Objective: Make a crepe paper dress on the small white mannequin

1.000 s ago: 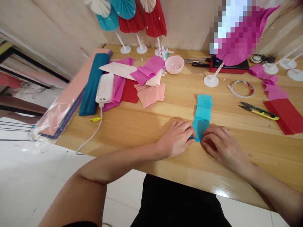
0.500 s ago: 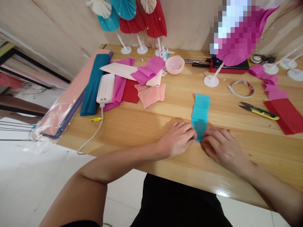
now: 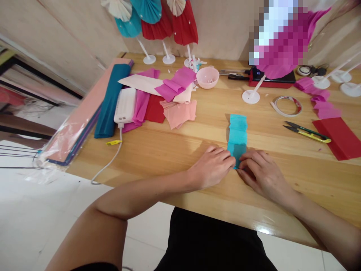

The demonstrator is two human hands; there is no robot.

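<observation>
Head cam shows the left hand (image 3: 211, 167) and right hand (image 3: 262, 174) meeting at the near end of a turquoise crepe paper strip (image 3: 237, 137), pinching it with fingers curled in, though the fingers partly hide the exact hold. The strip lies flat on the wooden table (image 3: 169, 150), running straight out from the person. Keeping both hands this close and pressing evenly looks like the way to get a neat crease. Off to the right sit yellow-handled thread snips (image 3: 308, 134), a tape roll (image 3: 286, 106) and a red crepe sheet (image 3: 338, 137).

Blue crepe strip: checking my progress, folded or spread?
Partly folded: the blue crepe strip doubled between the left hand and right hand; far end spread.
</observation>
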